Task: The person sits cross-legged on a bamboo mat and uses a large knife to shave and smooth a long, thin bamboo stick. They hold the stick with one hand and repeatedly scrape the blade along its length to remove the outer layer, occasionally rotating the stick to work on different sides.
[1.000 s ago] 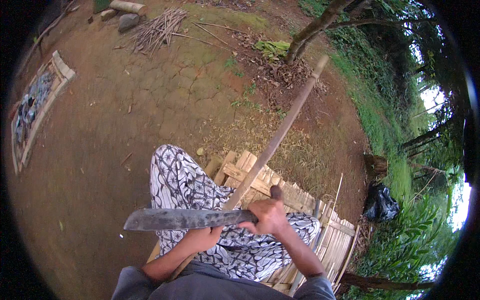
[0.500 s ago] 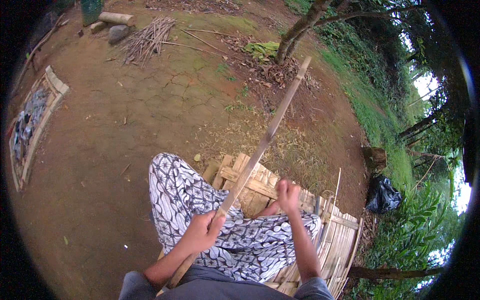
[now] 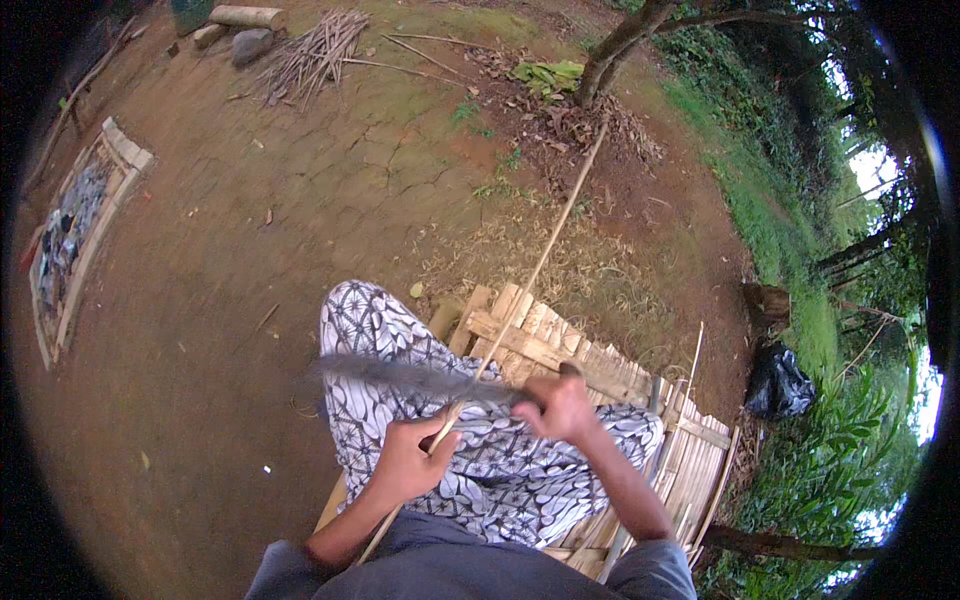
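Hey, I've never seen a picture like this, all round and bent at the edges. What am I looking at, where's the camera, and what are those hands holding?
There is no machine here. The camera sits on a person's head and looks down at their own two hands; its wide lens bends the edges. The person sits on a bamboo bench over bare dirt ground, with patterned cloth over the legs. The left hand has its grip closed around a long bamboo strip that runs away across the ground. The right hand has its grip closed on the handle of a big knife, whose blade looks blurred and lies across the strip. Farther off lie a stick pile and a black bag.
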### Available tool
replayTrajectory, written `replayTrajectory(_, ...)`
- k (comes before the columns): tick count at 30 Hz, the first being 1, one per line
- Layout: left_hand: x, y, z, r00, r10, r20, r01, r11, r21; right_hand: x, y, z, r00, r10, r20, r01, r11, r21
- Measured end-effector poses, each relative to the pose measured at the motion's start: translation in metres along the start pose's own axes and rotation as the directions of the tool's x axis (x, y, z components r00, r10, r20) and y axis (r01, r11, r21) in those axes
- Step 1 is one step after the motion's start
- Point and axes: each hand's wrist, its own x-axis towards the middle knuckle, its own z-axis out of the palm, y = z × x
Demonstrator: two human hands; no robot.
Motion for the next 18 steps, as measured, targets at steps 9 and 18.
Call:
replayTrajectory(9,0.008,-0.004,0.0,0.993,-0.032,0.11,0.01,0.982,0.189,-0.01,-0.025,0.005,0.992,0.087,-0.093,-0.071,0.985,0.16)
replayTrajectory(18,-0.026,-0.002,-0.013,0.998,-0.043,0.051,0.028,0.96,0.277,0.001,0.074,-0.002,0.694,0.719,-0.038,-0.655,0.652,0.382)
